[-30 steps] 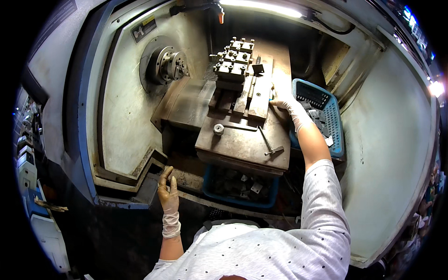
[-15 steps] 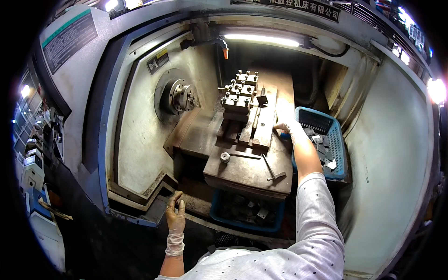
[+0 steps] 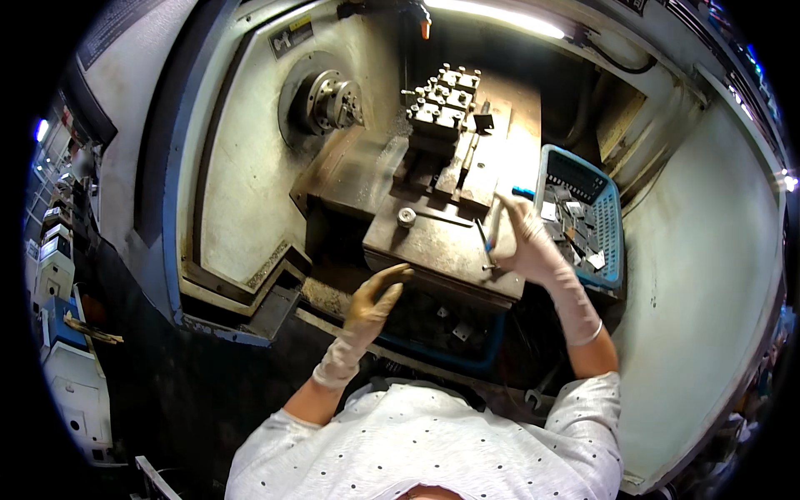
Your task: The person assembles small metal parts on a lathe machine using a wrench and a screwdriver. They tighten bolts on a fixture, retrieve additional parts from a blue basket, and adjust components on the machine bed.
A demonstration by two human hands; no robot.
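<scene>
My right hand (image 3: 537, 247), in a pale thin glove, is above the front right of the metal machine table (image 3: 433, 248). Its fingers are apart and bent over the T-handle wrench (image 3: 481, 233); whether they touch it I cannot tell. The wrench handle is partly hidden by the hand. My left hand (image 3: 372, 304), gloved with brown-stained fingers, hovers at the table's front edge, curved, apart and holding nothing. A small round metal piece (image 3: 406, 217) rests on the table beside a thin bar (image 3: 442, 217). Behind stands a tool block (image 3: 442, 100) with several bolts.
A lathe chuck (image 3: 333, 102) projects from the left wall. To the right, a blue basket (image 3: 612, 225) holds several flat metal pieces. Another blue basket (image 3: 479, 362) sits below the table in shadow. A blue item (image 3: 523, 192) lies near the right basket. An open-ended spanner (image 3: 537, 396) lies low at right.
My right hand has drawn back from the table's far right side to the T-handle wrench. My left hand has risen rightward to the table's front edge. The view has tilted downward.
</scene>
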